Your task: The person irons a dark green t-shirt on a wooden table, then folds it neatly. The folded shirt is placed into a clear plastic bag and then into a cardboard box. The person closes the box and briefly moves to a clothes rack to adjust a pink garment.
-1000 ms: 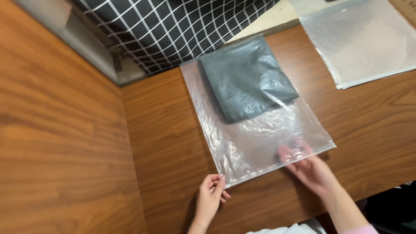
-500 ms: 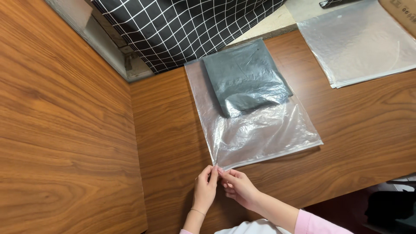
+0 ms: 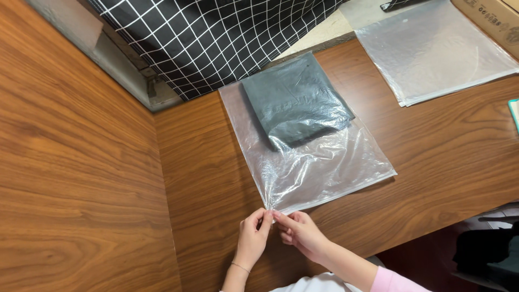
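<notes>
on the wooden table [image 3: 432,162], hard by the side panel, the clear plastic bag [image 3: 319,162] lay flat with the dark folded garment [image 3: 294,100] pushed up into its far end. your left hand [image 3: 252,235] and right hand [image 3: 299,232] both pinched its near corner [image 3: 272,210], fingertips almost touching. with so thin a film and so small a grip, i judged a sharp tug could have stretched or torn that corner, or dragged the bag askew.

Folded cloth [image 3: 296,103] inside bag [image 3: 324,162] on table [image 3: 432,162]; stack of bags [image 3: 432,51] far right.
</notes>
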